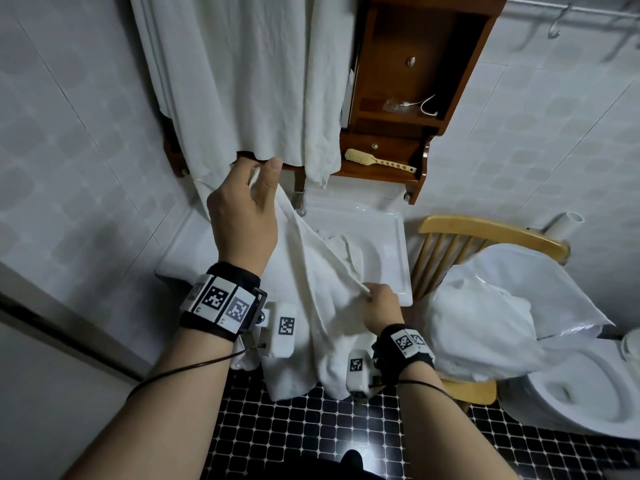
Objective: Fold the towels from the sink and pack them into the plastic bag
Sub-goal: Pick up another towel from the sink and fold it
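A white towel (311, 289) hangs stretched between the person's two hands in front of the sink (398, 258). Its lower folds drop past the sink's front edge toward the black tiled floor (311, 427). The left grip (242, 216) is raised high, with thumb and fingers pinching one corner of the towel. The right grip (379, 306) sits lower and to the right, fingers curled tight on another edge. A second towel (341, 247) lies crumpled in the sink basin. Just right of the sink, a wooden chair (485, 226) carries the plastic bag (512, 271), with white cloth showing inside it. A toilet (588, 393) stands beside the chair. Above the sink, a white cloth (249, 81) drapes beside a wooden cabinet (415, 64), whose lower shelf holds a brush (377, 161).
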A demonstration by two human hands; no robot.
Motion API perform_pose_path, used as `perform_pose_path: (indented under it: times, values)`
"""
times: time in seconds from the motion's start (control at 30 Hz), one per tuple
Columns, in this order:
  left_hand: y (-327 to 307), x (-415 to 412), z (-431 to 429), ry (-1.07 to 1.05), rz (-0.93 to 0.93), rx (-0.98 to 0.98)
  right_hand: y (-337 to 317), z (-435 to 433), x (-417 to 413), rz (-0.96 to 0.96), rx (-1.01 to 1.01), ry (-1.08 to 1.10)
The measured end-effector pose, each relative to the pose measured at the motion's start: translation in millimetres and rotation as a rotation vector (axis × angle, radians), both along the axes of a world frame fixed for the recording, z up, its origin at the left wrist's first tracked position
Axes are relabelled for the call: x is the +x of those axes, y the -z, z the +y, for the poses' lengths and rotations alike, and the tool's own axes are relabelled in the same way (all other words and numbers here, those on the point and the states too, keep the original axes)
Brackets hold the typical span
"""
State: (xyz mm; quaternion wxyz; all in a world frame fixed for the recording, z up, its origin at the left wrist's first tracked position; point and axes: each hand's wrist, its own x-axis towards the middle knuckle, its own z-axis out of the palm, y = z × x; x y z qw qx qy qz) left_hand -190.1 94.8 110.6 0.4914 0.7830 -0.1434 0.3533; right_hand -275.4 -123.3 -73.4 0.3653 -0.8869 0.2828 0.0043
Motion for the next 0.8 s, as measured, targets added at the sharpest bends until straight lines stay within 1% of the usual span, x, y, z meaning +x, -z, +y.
perform_pose_path:
  times: [0.03, 0.13, 0.17, 0.23, 0.27, 0.33, 0.37, 0.47, 0.5, 0.57, 0.73, 0.8]
  values:
    - [-1.2, -1.1, 0.1, -0.018, -0.012, 0.003, 0.4, -1.3, -0.2, 0.025, -0.011, -0.026]
    - [-5.1, -1.8, 5.4, -0.071, -0.047, -0.011, -2.3, -9.2, -11.0, -0.108, -0.08, 0.177]
    - [-6.6, -0.2, 8.3, -0.089, -0.047, -0.026, 1.7, -12.7, -14.2, -0.081, -0.1, 0.206]
    - [-9.8, 3.4, 14.0, -0.132, -0.045, -0.047, 10.7, -18.1, -21.7, 0.046, -0.111, 0.224]
    - [-10.9, 4.1, 15.3, -0.141, -0.049, -0.051, 15.7, -21.1, -24.6, 0.068, -0.128, 0.255]
    - [-11.0, 3.9, 13.3, -0.112, -0.049, -0.039, 20.3, -24.8, -27.7, 0.054, -0.143, 0.292]
    - [-10.5, 1.7, 10.3, -0.085, -0.042, -0.027, 23.4, -25.4, -27.6, 0.058, -0.122, 0.253]
    - [-7.9, -6.6, 0.9, -0.028, -0.014, 0.01, 26.2, -13.0, -25.4, 0.183, -0.007, 0.026]
    - [-7.1, -8.9, -1.6, -0.008, -0.013, 0.024, 25.8, -6.1, -23.8, 0.193, 0.009, -0.04]
    - [-7.4, -12.6, -5.2, 0.04, -0.019, 0.054, 24.2, 8.5, -18.7, 0.121, 0.017, -0.146]
    - [-7.2, -17.5, -5.3, 0.094, -0.023, 0.106, -8.3, 44.3, -8.0, -0.27, 0.139, -0.301]
    - [-7.3, -19.1, -4.0, 0.094, -0.019, 0.118, -31.1, 57.8, -5.0, -0.38, 0.218, -0.328]
